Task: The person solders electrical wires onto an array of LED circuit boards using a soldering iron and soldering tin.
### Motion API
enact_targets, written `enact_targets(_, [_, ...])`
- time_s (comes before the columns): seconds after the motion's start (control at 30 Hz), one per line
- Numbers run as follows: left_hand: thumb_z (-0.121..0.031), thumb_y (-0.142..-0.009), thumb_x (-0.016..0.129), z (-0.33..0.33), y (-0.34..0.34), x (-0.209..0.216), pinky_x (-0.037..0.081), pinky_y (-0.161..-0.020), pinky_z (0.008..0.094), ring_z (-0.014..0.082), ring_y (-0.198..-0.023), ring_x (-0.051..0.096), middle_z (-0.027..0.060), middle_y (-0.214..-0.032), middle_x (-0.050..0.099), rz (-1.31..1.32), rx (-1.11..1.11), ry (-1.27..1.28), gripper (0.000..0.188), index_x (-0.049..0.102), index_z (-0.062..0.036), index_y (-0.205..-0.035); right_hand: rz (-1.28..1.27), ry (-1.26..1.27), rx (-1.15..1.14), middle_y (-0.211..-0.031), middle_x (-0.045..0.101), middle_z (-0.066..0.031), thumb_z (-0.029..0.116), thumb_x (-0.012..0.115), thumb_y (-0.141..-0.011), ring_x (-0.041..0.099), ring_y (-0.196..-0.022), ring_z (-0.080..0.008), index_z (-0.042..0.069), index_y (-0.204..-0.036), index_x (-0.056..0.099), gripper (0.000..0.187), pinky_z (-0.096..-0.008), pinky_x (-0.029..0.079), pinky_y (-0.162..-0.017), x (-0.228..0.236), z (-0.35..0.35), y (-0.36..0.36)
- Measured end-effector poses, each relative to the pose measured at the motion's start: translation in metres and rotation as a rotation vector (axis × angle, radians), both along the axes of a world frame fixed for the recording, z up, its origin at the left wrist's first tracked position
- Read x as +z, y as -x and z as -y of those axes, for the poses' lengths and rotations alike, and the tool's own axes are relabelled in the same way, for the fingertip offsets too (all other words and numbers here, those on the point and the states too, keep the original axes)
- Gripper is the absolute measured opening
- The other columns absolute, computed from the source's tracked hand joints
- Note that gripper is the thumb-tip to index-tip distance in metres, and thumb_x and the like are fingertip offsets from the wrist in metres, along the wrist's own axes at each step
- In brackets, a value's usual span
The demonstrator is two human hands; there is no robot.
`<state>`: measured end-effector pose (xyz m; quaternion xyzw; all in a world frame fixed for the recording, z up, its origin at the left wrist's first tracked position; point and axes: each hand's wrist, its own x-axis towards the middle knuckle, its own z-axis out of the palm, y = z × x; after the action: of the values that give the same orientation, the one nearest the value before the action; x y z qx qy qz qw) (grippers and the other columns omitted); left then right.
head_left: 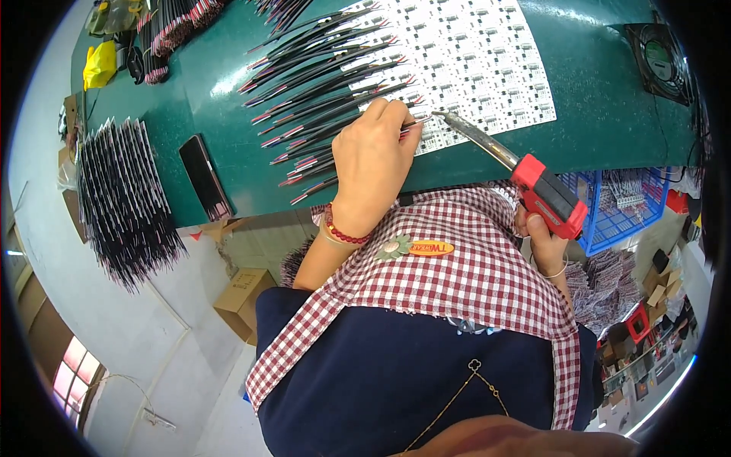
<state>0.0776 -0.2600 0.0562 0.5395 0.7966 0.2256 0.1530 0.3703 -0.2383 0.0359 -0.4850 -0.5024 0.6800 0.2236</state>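
Note:
My left hand (pixel 375 156) is pinched over the near edge of a white circuit board panel (pixel 491 57), its fingertips closed on a thin wire. The wire's bare end points right, close to the tip of a red and black soldering iron (pixel 544 194). My right hand (pixel 542 238) is wrapped round the iron's handle, partly hidden behind it. Rows of black cables (pixel 312 84) with red and white ends lie across the panel's left side, some passing under my left hand. I cannot tell whether the iron's tip touches the wire.
On the green table (pixel 221 99) lie a phone (pixel 205 175) and a large cable bundle (pixel 126 198) overhanging the near-left edge. More cables (pixel 179 27) and a yellow item (pixel 99 65) sit far left. A fan (pixel 661 61) stands far right. A blue basket (pixel 624 209) is below the right edge.

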Motion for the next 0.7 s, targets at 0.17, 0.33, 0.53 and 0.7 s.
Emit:
enact_targets(0.17, [-0.014,-0.075,0.072,-0.001,0.0,0.001,0.044,-0.053,0.0372,0.0294,-0.059,0.058,0.0091,-0.073,0.059,0.038,0.028,0.005,0.016,0.059,-0.0044,-0.073,0.0,0.004,-0.02,-0.096,0.065,-0.0047,0.014,0.07,-0.083,0.061,-0.085,-0.0123,0.001,-0.108,0.063,0.029,-0.0269,0.049,-0.075,0.0,0.001,-0.001])
enact_targets(0.33, [-0.015,-0.073,0.073,-0.001,0.001,0.001,0.046,-0.053,0.0385,0.0294,-0.061,0.059,0.0078,-0.072,0.057,0.007,-0.001,0.015,0.017,0.058,-0.0061,-0.074,0.065,-0.038,0.065,-0.098,0.066,-0.0054,0.014,0.069,-0.084,0.061,-0.087,-0.0137,0.001,-0.108,0.064,0.028,-0.0283,0.05,-0.077,-0.001,-0.001,-0.005])
enact_targets(0.53, [-0.015,-0.073,0.073,-0.001,0.002,0.001,0.046,-0.054,0.0386,0.0295,-0.061,0.059,0.0084,-0.072,0.057,0.007,-0.001,0.02,0.017,0.058,-0.0058,-0.074,0.012,-0.052,-0.029,-0.096,0.066,-0.007,0.012,0.069,-0.083,0.062,-0.083,-0.0138,0.0,-0.109,0.063,0.029,-0.0278,0.051,-0.074,0.006,-0.002,0.003])
enact_targets(0.7, [-0.015,-0.073,0.073,-0.003,0.002,0.004,0.047,-0.054,0.0386,0.0291,-0.061,0.06,0.0086,-0.071,0.057,0.014,0.0,0.018,0.017,0.058,-0.0056,-0.073,-0.002,-0.038,-0.026,-0.091,0.066,-0.0069,0.012,0.069,-0.084,0.062,-0.077,-0.0124,-0.001,-0.109,0.062,0.029,-0.0264,0.05,-0.068,0.009,-0.004,-0.001])
